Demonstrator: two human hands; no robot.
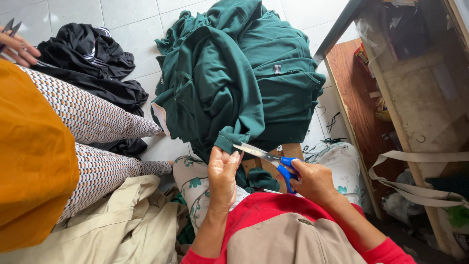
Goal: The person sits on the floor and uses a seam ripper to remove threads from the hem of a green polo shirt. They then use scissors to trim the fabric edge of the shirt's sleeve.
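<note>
A big heap of dark green garments lies in front of me on the tiled floor. My left hand pinches the cuff end of a green sleeve and holds it up. My right hand grips blue-handled scissors, their silver blades pointing left and touching the sleeve edge next to my left fingers. My knees in floral trousers sit below the hands.
Another person in an orange top and patterned leggings sits at the left, a hand holding small snips. Black clothes lie behind them, beige fabric at bottom left. A wooden bench with clutter stands at the right.
</note>
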